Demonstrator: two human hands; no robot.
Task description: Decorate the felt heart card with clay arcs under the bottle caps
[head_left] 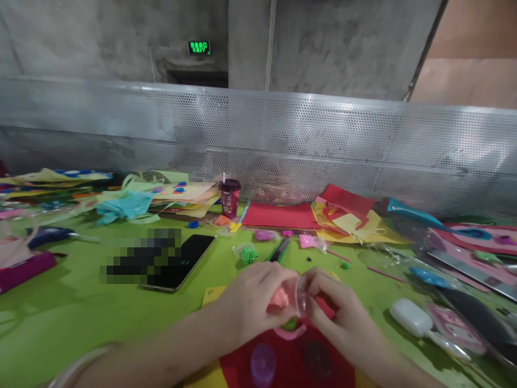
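Note:
My left hand (256, 296) is closed around salmon-pink modelling clay (279, 298) in a clear plastic packet (301, 297). My right hand (335, 304) pinches the packet's clear edge from the other side. Both hands are above a red sheet (291, 361) lying on yellow paper (212, 295). On the red sheet are a purple disc (263, 364), a dark round piece (317, 358) and a pink curved piece (291, 333) with a green bit on it, partly hidden by my hands.
A phone (180, 264) lies left of my hands on the green table. Beyond them are a green-and-black cutter (279, 249), clay packets (247, 253), a lidded cup (230, 198) and red paper (278, 215). A white case (411, 318) sits at right; a metal screen (258, 129) stands behind.

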